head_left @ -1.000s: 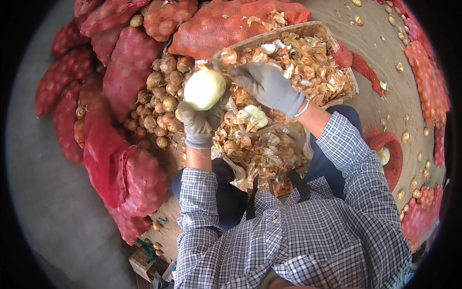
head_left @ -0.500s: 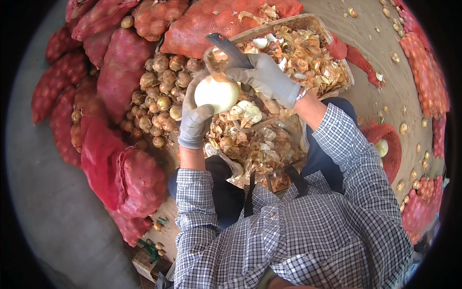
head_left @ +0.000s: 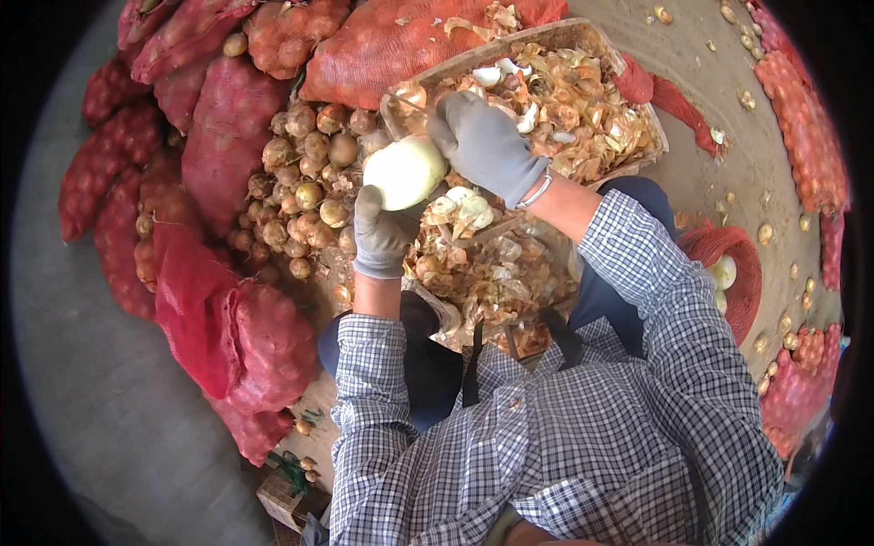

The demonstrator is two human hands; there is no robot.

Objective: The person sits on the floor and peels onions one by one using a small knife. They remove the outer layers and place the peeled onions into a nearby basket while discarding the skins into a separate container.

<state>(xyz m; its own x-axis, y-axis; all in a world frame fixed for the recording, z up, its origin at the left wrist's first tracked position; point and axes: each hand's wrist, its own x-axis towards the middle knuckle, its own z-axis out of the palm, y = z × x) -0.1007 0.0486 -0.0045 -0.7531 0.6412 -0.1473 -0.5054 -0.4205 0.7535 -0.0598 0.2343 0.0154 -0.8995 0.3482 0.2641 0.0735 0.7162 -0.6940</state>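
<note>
My left hand (head_left: 381,238), in a grey glove, is closed around a large peeled white onion (head_left: 406,173), holding it from below and the left. At the onion's upper right, my gloved right hand (head_left: 492,146) is curled, its fingertips near the onion's surface. A knife (head_left: 411,103) is in that hand, seen as a thin edge pointing to the upper left; most of it is hidden. Beneath my hands, several pale peeled pieces (head_left: 464,209) lie among onion skins (head_left: 496,282).
A tray (head_left: 583,36) heaped with onion skins stands ahead. Unpeeled onions (head_left: 309,196) are piled at left, beside full red mesh sacks (head_left: 232,136). An open red mesh bag (head_left: 742,273) with peeled onions lies by my right knee. More sacks (head_left: 801,136) line the far right.
The onion has tilted in my left hand and shifted slightly left. My right hand has rotated and come slightly nearer; the knife's broad dark side no longer shows.
</note>
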